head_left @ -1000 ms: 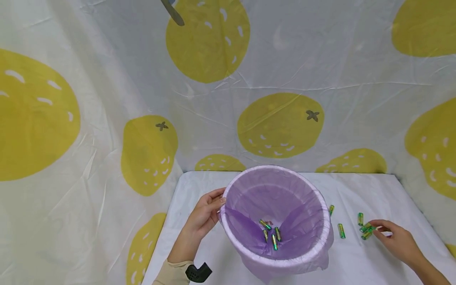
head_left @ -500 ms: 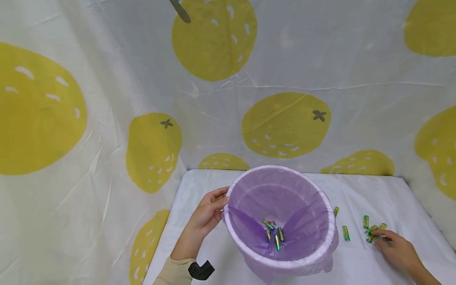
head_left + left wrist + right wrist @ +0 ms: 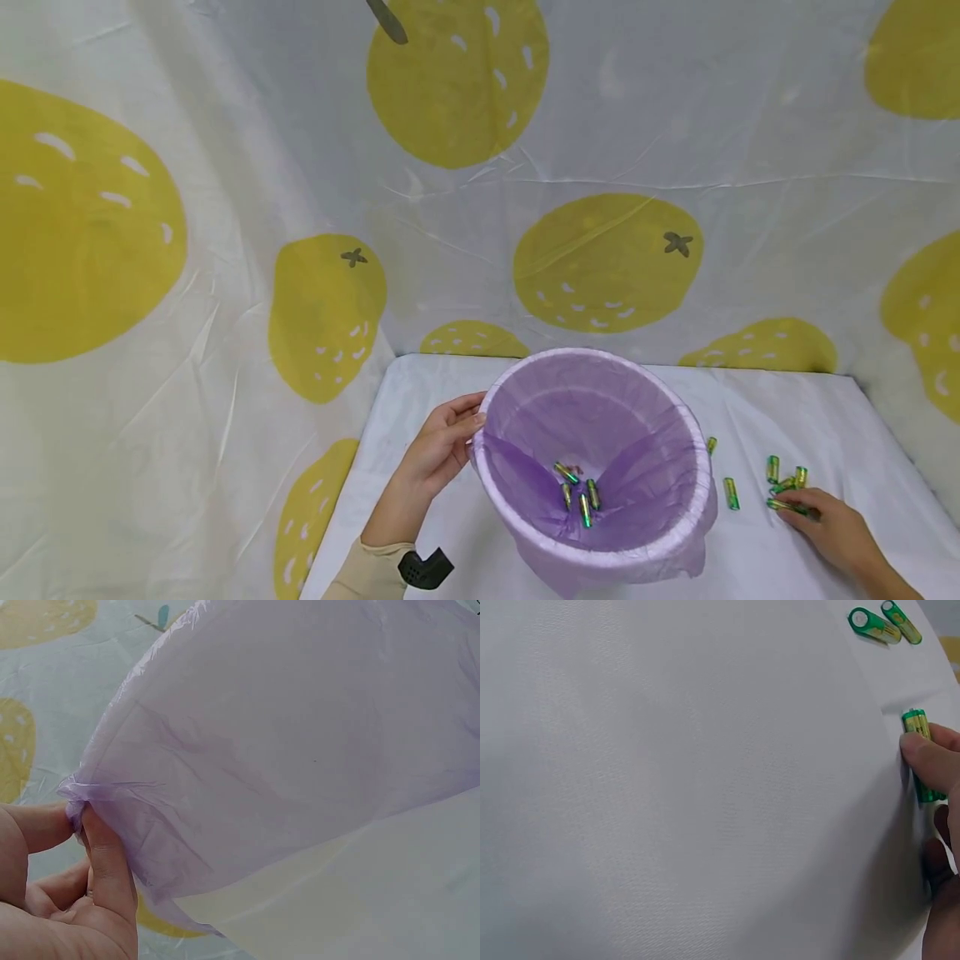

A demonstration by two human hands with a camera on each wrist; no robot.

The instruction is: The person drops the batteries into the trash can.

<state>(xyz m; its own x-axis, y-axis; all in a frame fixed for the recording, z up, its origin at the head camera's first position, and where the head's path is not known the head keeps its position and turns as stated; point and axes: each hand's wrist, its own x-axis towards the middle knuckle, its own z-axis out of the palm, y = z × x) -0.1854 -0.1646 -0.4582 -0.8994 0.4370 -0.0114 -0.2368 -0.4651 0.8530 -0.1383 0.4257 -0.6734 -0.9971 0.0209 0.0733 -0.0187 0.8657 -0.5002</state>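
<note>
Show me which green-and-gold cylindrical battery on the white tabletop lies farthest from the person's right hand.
The rearmost battery, appearing at the right edge of the purple, plastic-lined round bin; the other tabletop batteries are nearer the right hand.

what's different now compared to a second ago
The right hand moved slightly left and toward the person, uncovering a far battery; it now pinches a near battery, though whether it gripped that one earlier is unclear. The left hand still holds the rim of the bin, and the four inner batteries look unmoved.
</note>
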